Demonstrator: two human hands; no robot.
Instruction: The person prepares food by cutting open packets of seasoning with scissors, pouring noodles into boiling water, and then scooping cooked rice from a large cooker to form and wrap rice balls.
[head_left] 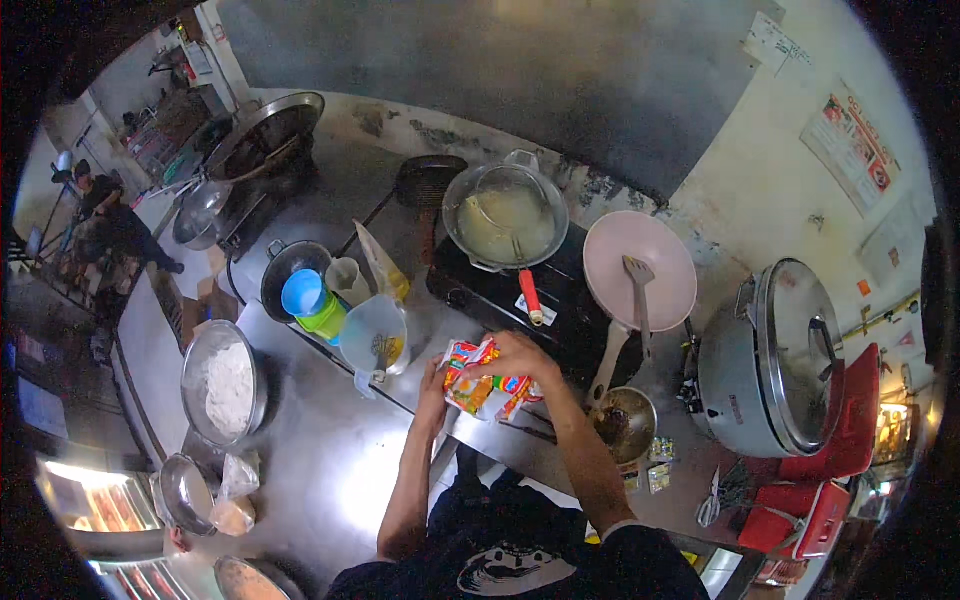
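Note:
Both my hands are on a shiny red, white and yellow packet [487, 388] that looks like an instant noodle packet, held just before the counter's front edge. My left hand [432, 400] grips its left side. Across the top and right side lies my right hand [518, 357], fingers closed around it. A second packet may be bunched with it; I cannot tell. Left of my hands stands a clear plastic pitcher [362, 333] with something yellowish inside. Beyond them, on a black stove [460, 292], sits a metal pot [480, 262] of cloudy pale liquid, a red-handled strainer [530, 290] resting in it.
A pink frying pan [615, 250] with a spatula [641, 285] lies right of the pot. Nearer is a small saucepan [645, 400]. A large rice cooker [730, 370] stands far right. At left are a bowl of white powder [195, 385] and stacked cups [303, 293]. Another person [105, 205] stands far left.

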